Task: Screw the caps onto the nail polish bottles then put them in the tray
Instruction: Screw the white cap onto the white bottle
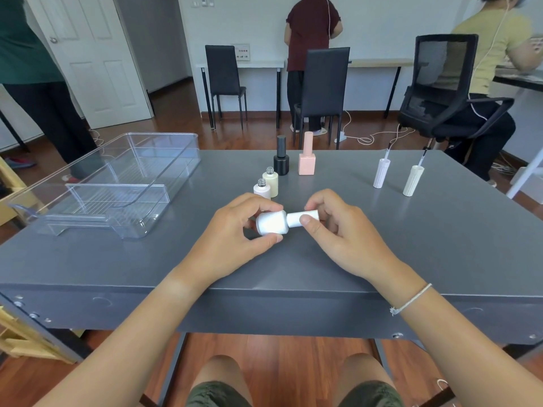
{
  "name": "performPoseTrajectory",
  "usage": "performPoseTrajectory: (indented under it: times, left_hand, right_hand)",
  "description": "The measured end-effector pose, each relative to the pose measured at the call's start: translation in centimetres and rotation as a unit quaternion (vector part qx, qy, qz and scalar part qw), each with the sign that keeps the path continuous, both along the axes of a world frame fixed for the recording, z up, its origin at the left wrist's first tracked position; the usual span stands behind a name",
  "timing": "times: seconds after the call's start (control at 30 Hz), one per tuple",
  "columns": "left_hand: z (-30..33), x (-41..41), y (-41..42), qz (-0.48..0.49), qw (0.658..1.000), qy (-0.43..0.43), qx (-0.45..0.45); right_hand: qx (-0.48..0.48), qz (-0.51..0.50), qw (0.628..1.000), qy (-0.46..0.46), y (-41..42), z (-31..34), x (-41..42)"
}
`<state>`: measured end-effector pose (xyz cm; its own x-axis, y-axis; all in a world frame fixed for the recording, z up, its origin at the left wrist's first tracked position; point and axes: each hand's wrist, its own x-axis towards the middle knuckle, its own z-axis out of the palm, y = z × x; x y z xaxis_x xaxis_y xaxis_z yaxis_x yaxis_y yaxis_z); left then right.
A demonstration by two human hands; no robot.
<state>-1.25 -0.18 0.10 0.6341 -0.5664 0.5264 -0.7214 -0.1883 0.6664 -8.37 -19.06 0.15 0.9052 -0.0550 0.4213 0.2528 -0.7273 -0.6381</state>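
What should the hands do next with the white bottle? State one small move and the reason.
Probably keep twisting the white cap with the right hand while the left hand steadies the white bottle. The bottle is held sideways above the table, cap on its neck, and the clear tray holds no bottle yet, so seating the cap comes first.

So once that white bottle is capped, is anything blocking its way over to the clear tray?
Nothing visible does. The white bottle is held by the left hand and right hand; bare grey table lies between it and the clear tray, whose top is open.
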Motion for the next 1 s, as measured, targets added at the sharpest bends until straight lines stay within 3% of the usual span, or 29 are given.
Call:
performPoseTrajectory:
  times: [1.0]
  left_hand:
    - [-0.04, 0.0, -0.04, -0.006, 1.0, 0.005, 0.013]
  right_hand:
    - [-0.016, -0.011, 1.0, -0.013, -0.14, -0.26, 0.18]
